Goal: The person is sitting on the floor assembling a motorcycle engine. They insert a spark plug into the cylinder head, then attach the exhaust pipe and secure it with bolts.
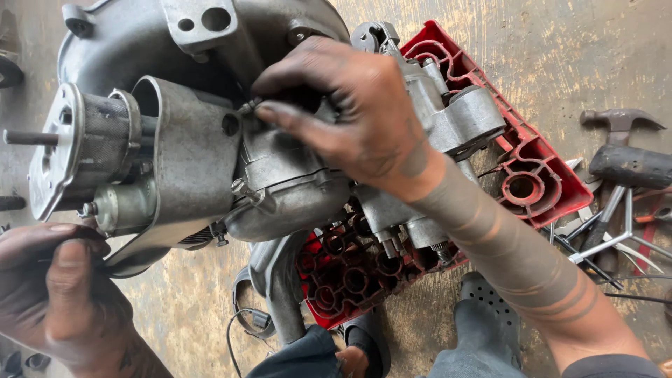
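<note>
A grey metal scooter engine [189, 154] lies across a red plastic crate [539, 175] on the floor. My right hand [350, 112] reaches over the middle of the engine, its fingers pinched on a small part at the top of the casing near a bolt hole. My left hand [56, 287] sits at the lower left, fingers closed on the edge of the grey fan cover [140, 252]. A threaded shaft [28, 137] sticks out to the left of the engine. What the right fingers pinch is too small to tell.
A hammer [619, 122] and several wrenches and hand tools [609, 238] lie on the stained concrete floor at the right. My feet in dark sandals [483, 308] show below the crate. A black cable [234, 336] trails under the engine.
</note>
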